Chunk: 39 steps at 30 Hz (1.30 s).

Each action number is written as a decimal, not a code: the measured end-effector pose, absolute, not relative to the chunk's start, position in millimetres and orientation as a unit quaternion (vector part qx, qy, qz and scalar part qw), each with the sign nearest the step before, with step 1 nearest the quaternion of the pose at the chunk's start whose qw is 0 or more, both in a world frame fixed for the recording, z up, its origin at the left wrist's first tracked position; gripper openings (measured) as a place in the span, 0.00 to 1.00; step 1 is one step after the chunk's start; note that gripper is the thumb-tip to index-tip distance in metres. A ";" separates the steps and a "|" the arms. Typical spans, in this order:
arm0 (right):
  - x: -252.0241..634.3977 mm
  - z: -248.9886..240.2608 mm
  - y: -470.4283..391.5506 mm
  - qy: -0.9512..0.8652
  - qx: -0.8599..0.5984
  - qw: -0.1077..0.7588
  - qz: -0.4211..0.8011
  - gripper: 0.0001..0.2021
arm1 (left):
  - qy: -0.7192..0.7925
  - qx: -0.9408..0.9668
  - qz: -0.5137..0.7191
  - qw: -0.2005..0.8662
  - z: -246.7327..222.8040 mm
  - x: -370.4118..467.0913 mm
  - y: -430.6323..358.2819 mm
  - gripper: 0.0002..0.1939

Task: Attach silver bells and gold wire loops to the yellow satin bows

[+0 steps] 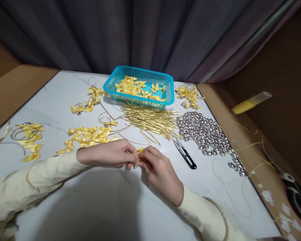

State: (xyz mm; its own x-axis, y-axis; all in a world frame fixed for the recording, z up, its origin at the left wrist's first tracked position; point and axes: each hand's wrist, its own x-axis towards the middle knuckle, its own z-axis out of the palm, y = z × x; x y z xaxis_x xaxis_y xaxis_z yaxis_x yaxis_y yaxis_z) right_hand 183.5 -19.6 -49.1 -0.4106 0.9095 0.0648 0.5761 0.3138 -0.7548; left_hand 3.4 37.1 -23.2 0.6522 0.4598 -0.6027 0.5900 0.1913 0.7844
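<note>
Head view: a yellow ribbon piece [140, 150] is pinched by the right hand [160, 169] near the worktop [102, 204], in front of heaped gold strips [150, 120]. The left hand [119, 153] is set close beside it, fingers bunched; whether anything is gripped there cannot be told. Black-handled snips [187, 156] and silver beads [203, 132] are laid to the right; yellow bows [129, 86] are contained in a blue basket [170, 89].

Bows [90, 135] show glossy, satin-like cloth; cords [150, 120], shiny metallic finish; beads [203, 129], mirror-bright metallic finish; basket [172, 88], smooth perforated plastic; tabletop [203, 194], smooth, faint sheen; curtain [115, 36] and sleeves [52, 170], matt cloth.
</note>
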 end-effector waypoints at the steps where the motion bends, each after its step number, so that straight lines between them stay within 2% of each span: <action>1: 183.2 -50.1 -20.1 -0.770 -0.482 0.255 0.331 0.08 | 0.411 0.624 -0.050 0.663 -22.7 2.9 38.0 0.11; 4: 182.9 -52.7 -21.4 -0.767 -0.478 0.274 0.328 0.08 | 0.408 0.648 -0.044 0.642 -15.7 1.7 41.0 0.11; 11: 183.1 -54.5 -18.1 -0.722 -0.484 0.318 0.380 0.05 | 0.384 0.775 0.015 0.502 -2.0 -1.3 40.4 0.09; 14: 184.1 -51.8 -15.9 -0.678 -0.497 0.336 0.424 0.04 | 0.342 0.831 0.028 0.438 -9.0 -4.2 35.6 0.12; 17: 185.9 -46.3 -13.8 -0.597 -0.515 0.356 0.502 0.05 | 0.299 0.880 0.052 0.365 -18.3 -8.1 34.9 0.24; 19: 187.3 -41.5 -12.4 -0.535 -0.519 0.367 0.556 0.06 | 0.259 0.905 0.074 0.329 -23.5 -9.9 37.7 0.28; 23: 189.4 -31.7 -10.1 -0.474 -0.507 0.381 0.611 0.09 | 0.202 0.924 0.137 0.294 -31.5 -9.6 43.3 0.25; 27: 189.2 -25.7 -9.9 -0.445 -0.484 0.410 0.632 0.10 | 0.214 0.919 0.223 0.243 -39.1 -4.8 38.4 0.33; 29: 188.8 -24.3 -10.9 -0.428 -0.471 0.422 0.645 0.09 | 0.227 0.919 0.249 0.206 -42.5 -2.0 33.0 0.29; 32: 188.7 -23.0 -13.1 -0.424 -0.463 0.431 0.648 0.07 | 0.223 0.913 0.252 0.229 -44.8 1.2 25.8 0.20; 39: 193.6 -21.2 -14.0 -0.468 -0.469 0.459 0.592 0.05 | 0.275 0.839 0.233 0.408 -34.1 6.8 19.1 0.12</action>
State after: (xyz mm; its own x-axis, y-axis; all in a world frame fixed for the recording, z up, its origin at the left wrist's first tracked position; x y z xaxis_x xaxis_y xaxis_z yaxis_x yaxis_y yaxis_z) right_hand 193.6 -14.0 -21.2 -0.1387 0.9824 -0.1247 -0.1056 -0.1399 -0.9845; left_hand 6.8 19.1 -34.1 0.7401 0.6517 0.1662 0.2715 -0.5156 0.8127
